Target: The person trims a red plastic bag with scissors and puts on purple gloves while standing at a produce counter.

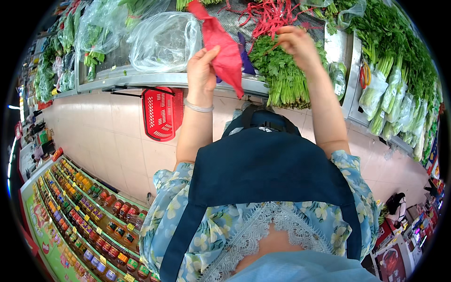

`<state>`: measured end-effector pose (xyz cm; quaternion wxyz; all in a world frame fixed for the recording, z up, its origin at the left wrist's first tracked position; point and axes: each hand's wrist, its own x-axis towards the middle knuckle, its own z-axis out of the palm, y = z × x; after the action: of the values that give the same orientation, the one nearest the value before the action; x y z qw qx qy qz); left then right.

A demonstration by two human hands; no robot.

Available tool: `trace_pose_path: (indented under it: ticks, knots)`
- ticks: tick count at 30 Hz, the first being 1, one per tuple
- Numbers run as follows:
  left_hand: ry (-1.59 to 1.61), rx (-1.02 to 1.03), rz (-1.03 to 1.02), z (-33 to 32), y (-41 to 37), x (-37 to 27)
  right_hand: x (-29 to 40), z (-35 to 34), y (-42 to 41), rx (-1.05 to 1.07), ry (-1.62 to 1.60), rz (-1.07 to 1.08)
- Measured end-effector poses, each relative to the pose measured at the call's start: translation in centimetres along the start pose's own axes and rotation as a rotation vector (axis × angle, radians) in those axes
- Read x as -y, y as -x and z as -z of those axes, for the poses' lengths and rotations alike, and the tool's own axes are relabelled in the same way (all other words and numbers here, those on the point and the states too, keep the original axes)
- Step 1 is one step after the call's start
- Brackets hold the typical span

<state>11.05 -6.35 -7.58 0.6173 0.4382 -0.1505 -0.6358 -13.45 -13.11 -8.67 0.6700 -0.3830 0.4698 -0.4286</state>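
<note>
My left hand (204, 68) pinches a strip of crinkled red fabric (227, 60) between thumb and fingers; the strip hangs over the metal edge of a produce counter (141, 79). My right hand (297, 44) is motion-blurred above a bundle of leafy green stalks (287, 77), possibly celery or coriander. Its fingers are bent, and a thin reddish strand seems to run from them, but a grip on it is unclear. Behind lies a tangled heap of red ties (269, 17). A purple piece of material (245, 56) shows between the fabric and the greens.
A clear plastic bag (165, 42) lies left on the counter. Under the edge a red shopping basket (160, 114) is on the floor. Orange-and-red-handled scissors (364, 74) hang at right beside bagged greens (391, 95). Shelves of jars (105, 225) stand at lower left.
</note>
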Motion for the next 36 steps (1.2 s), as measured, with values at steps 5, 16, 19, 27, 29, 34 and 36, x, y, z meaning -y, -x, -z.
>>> trace_pose_path:
  ticks: [5, 16, 19, 27, 29, 34, 36]
  knots:
    - [-0.232, 0.035, -0.110, -2.3, 0.3, 0.7, -0.8, -4.7, 1.6, 0.348, 0.023, -0.155]
    - [-0.480, 0.005, -0.254, -3.5, 0.7, 1.5, -1.1, -4.3, 1.4, 0.250, 0.258, -0.069]
    - [-0.483, -0.021, -0.336, -3.6, 1.3, 2.0, -2.3, -3.8, 1.0, 0.002, 0.608, 0.266]
    - [0.082, -0.175, -0.210, 2.7, -0.7, -4.6, -1.4, 20.6, -3.8, -0.779, 0.086, 0.260]
    - [0.046, -0.140, -0.165, 3.2, -1.2, -3.3, 0.0, 14.7, -3.7, -0.545, 0.149, 0.225]
    - [-0.087, 0.026, -0.140, -2.7, -1.0, 1.0, -0.8, -1.1, -1.0, 0.180, -0.051, -0.075]
    - [-0.172, 0.061, -0.173, -3.2, -1.0, 1.4, -1.2, -3.9, -0.2, 0.263, -0.038, -0.161]
